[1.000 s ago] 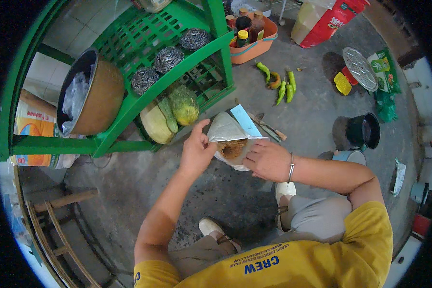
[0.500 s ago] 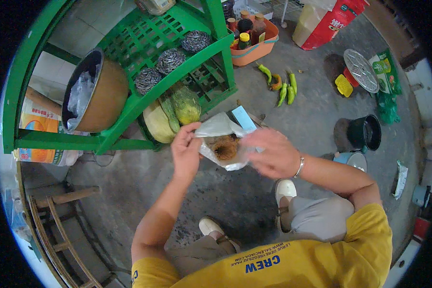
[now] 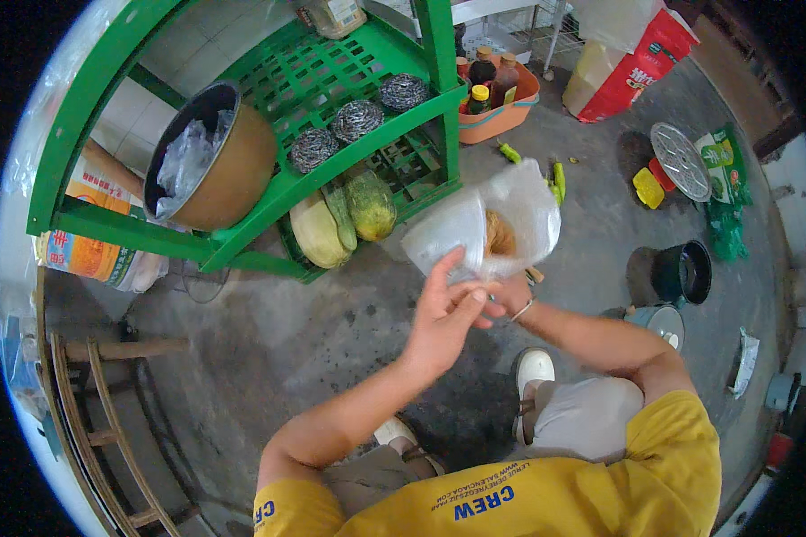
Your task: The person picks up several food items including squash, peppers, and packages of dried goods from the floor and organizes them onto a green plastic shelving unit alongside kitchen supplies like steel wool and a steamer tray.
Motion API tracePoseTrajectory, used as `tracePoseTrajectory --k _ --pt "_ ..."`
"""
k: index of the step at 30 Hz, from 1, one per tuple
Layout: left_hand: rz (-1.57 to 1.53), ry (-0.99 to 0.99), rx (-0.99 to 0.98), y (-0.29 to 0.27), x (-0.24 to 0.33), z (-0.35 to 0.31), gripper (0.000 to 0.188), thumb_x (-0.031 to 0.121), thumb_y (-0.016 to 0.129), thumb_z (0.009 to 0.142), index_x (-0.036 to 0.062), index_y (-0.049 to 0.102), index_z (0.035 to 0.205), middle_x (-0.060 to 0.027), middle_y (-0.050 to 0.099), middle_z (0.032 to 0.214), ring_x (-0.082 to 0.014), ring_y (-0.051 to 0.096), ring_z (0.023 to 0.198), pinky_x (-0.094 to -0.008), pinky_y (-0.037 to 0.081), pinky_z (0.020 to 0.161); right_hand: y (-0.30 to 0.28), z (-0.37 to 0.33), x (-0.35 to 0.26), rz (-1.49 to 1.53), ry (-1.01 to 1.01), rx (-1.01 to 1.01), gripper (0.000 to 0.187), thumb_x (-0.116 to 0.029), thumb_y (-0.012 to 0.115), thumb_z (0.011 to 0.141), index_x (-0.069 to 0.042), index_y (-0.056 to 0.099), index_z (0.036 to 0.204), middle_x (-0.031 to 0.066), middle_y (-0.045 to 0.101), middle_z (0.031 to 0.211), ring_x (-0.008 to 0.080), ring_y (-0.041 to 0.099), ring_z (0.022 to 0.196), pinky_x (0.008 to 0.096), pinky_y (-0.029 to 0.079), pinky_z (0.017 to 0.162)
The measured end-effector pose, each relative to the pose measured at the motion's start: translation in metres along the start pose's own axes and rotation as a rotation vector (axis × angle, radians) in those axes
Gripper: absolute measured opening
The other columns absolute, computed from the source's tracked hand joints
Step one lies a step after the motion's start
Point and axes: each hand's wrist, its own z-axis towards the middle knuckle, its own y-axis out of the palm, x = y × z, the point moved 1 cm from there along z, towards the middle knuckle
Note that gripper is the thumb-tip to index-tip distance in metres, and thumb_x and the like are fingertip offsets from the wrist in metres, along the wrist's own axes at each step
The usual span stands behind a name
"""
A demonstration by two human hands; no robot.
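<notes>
A translucent white plastic bag (image 3: 452,224) is held out in front of me, spread wide, with a round brown fibrous bundle (image 3: 500,234) inside. My right hand (image 3: 510,294) grips the bag at its near lower edge; part of its fingers is hidden by the left hand and the plastic. Just left of it, my left hand (image 3: 443,318) has its fingers and thumb apart, close to the bag's near edge. Beyond the bag, green chili peppers (image 3: 558,182) lie on the floor, partly covered by the plastic.
To the left, a green shelf (image 3: 331,166) carries steel wool balls (image 3: 358,120) and a brown pot (image 3: 228,166). Squashes (image 3: 318,228) sit below. An orange basket (image 3: 501,118) of bottles stands beyond; a black bucket (image 3: 681,273) and lidded pot (image 3: 658,327) stand right.
The bag has moved right and away from me, opening wider. My left hand has let go of its left edge and come beside my right hand. The blue card near the bag is out of sight.
</notes>
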Motion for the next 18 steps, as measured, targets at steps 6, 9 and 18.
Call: tracePoseTrajectory --k 6,9,18 --pt "0.780 0.261 0.110 -0.083 -0.010 0.036 0.073 0.017 0.069 0.075 0.0020 0.027 0.134 -0.0150 0.043 0.126 -0.0239 0.044 0.114 -0.0356 0.037 0.093 -0.039 0.025 -0.017 0.234 0.409 -0.202 0.051 -0.026 0.062 0.078 -0.006 0.047 0.123 0.0097 0.056 0.115 0.0242 0.054 0.107 0.0434 0.042 0.092" --pt "0.728 0.047 -0.005 -0.110 -0.045 0.039 0.084 0.019 0.070 0.074 0.0015 0.019 0.138 -0.0146 0.032 0.136 -0.0252 0.034 0.124 -0.0363 0.031 0.100 -0.029 0.023 -0.017 0.275 0.425 -0.364 0.051 -0.021 0.061 0.077 -0.006 0.047 0.123 0.0084 0.057 0.115 0.0232 0.054 0.107 0.0416 0.041 0.092" --pt "0.115 -0.184 -0.011 -0.061 -0.085 0.032 0.045 0.006 0.066 0.076 -0.0010 0.048 0.116 -0.0106 0.059 0.106 -0.0199 0.058 0.095 -0.0333 0.047 0.083 -0.011 0.034 -0.010 0.352 0.435 -0.514 0.051 -0.019 0.063 0.076 -0.003 0.047 0.122 0.0101 0.057 0.114 0.0219 0.056 0.103 0.0361 0.043 0.091"
